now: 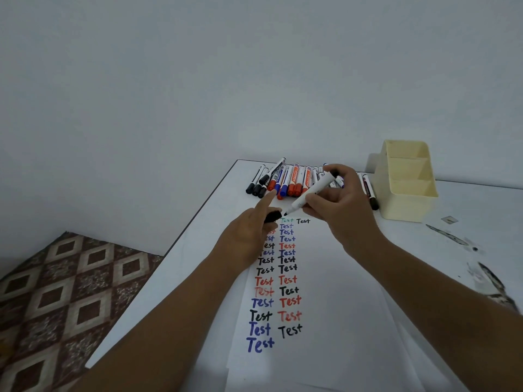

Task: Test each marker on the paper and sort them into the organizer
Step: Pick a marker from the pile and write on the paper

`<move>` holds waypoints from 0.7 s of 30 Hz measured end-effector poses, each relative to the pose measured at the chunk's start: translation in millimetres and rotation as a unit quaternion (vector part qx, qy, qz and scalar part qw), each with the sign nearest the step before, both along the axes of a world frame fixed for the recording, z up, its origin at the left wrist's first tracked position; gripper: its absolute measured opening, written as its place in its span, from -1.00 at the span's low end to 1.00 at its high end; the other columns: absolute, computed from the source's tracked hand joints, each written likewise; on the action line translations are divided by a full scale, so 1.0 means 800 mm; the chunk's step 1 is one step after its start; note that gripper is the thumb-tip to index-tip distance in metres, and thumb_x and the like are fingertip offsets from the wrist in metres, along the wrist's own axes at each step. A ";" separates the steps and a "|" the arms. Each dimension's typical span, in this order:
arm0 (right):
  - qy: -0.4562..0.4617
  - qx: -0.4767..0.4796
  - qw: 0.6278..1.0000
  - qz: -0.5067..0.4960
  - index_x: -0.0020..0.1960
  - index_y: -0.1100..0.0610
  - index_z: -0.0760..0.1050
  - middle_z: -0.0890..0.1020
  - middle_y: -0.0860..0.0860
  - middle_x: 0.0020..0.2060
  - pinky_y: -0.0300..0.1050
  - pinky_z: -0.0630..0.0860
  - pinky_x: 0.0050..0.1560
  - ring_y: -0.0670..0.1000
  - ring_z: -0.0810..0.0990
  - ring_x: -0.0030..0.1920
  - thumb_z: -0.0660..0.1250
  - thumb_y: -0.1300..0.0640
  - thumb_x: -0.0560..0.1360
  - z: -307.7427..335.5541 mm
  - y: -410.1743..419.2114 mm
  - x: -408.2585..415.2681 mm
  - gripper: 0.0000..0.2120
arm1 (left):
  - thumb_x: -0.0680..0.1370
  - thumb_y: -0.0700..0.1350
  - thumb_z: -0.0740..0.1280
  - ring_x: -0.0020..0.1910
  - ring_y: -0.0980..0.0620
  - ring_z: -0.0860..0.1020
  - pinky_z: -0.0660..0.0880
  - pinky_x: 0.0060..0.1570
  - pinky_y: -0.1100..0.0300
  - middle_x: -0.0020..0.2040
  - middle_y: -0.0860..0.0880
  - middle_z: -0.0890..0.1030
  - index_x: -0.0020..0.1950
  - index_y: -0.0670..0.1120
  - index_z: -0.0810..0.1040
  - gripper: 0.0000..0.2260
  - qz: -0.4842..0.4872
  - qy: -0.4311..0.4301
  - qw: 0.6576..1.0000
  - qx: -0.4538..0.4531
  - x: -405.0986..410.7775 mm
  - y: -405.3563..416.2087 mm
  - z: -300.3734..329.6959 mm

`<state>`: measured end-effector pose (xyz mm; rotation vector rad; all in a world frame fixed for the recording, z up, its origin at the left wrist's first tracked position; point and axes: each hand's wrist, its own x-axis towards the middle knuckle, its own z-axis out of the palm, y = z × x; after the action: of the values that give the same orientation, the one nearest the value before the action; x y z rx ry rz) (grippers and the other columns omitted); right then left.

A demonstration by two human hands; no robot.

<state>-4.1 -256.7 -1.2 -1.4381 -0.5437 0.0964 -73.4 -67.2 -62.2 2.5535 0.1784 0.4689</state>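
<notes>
My right hand (pixel 343 205) holds an uncapped white marker with a black tip (pixel 312 190), its tip pointing down-left just above the top of the paper (pixel 334 301). My left hand (pixel 249 230) pinches the black cap (pixel 273 216) right beside that tip, with the index finger stretched out. The paper carries two columns of the word "Test" in black, red, blue and green. A row of several black, red and blue markers (pixel 285 179) lies at the table's far edge. The cream organizer (pixel 407 193) with three compartments stands at the far right, apparently empty.
The white table (pixel 452 264) has dark ink smears at its right side. A lone dark marker (pixel 369 190) lies between my right hand and the organizer. The table's left edge drops to a patterned floor (pixel 56 301). A plain wall rises behind.
</notes>
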 end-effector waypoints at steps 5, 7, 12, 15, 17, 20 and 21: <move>0.025 0.006 1.000 -0.006 0.24 0.05 0.37 0.71 0.21 -0.09 0.10 0.67 0.05 0.14 0.74 -0.04 0.43 0.36 0.51 -0.007 0.008 -0.002 -0.58 | 0.67 -0.07 0.26 0.08 0.23 0.50 0.36 0.08 0.36 0.32 0.06 0.53 0.61 0.21 -0.01 -0.38 0.006 0.011 1.000 0.000 -0.001 -0.002 0.001; 0.027 -0.004 1.000 -0.008 0.18 0.02 0.38 0.70 0.20 -0.06 0.08 0.68 0.03 0.12 0.74 -0.04 0.44 0.34 0.51 -0.010 0.011 -0.002 -0.61 | 0.67 -0.08 0.26 0.05 0.26 0.47 0.33 0.03 0.42 0.33 0.06 0.53 0.60 0.22 -0.01 -0.38 0.001 0.023 1.000 -0.010 -0.002 -0.003 0.003; -0.013 -0.065 0.998 -0.005 0.09 -0.07 0.38 0.71 0.08 -0.07 0.10 0.68 0.03 0.05 0.74 -0.07 0.46 0.28 0.51 -0.024 0.021 -0.007 -0.63 | 0.67 -0.11 0.24 0.06 0.18 0.51 0.44 0.11 0.25 0.27 0.04 0.56 0.61 0.22 -0.03 -0.37 0.004 0.031 0.998 -0.053 -0.006 -0.006 0.009; -0.073 -0.115 0.991 -0.009 0.10 -0.12 0.34 0.68 0.03 -0.02 0.03 0.69 0.01 -0.02 0.74 -0.08 0.47 0.24 0.51 -0.027 0.025 -0.010 -0.60 | 0.67 -0.15 0.23 0.11 0.15 0.49 0.45 0.18 0.20 0.29 0.00 0.54 0.61 0.20 -0.01 -0.38 0.004 0.042 0.997 -0.070 -0.007 -0.006 0.011; -0.114 -0.147 0.982 -0.016 0.12 -0.10 0.34 0.67 0.04 0.00 0.01 0.69 0.00 -0.03 0.73 -0.06 0.48 0.22 0.50 -0.030 0.029 -0.012 -0.60 | 0.68 -0.15 0.21 0.15 0.12 0.50 0.47 0.22 0.16 0.32 -0.03 0.53 0.61 0.18 0.02 -0.40 0.002 0.058 0.995 -0.085 -0.007 -0.006 0.012; -0.145 -0.157 0.977 -0.016 0.15 -0.03 0.36 0.66 0.07 0.01 0.00 0.69 -0.02 -0.01 0.72 -0.04 0.47 0.21 0.51 -0.033 0.034 -0.012 -0.63 | 0.68 -0.15 0.21 0.18 0.10 0.51 0.49 0.24 0.12 0.34 -0.04 0.52 0.61 0.15 0.08 -0.44 0.008 0.063 0.994 -0.091 -0.007 -0.006 0.013; -0.151 -0.159 0.976 -0.013 0.16 -0.02 0.36 0.66 0.07 0.01 -0.02 0.69 -0.02 -0.02 0.72 -0.04 0.47 0.20 0.51 -0.034 0.034 -0.012 -0.64 | 0.68 -0.16 0.21 0.21 0.08 0.51 0.47 0.26 0.11 0.35 -0.04 0.51 0.61 0.13 0.11 -0.46 0.010 0.059 0.994 -0.091 -0.008 -0.006 0.014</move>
<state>-13.8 -229.1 -28.0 -1.7868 -0.7833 -0.0605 -79.5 -72.1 -51.1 2.4025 0.2774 0.2945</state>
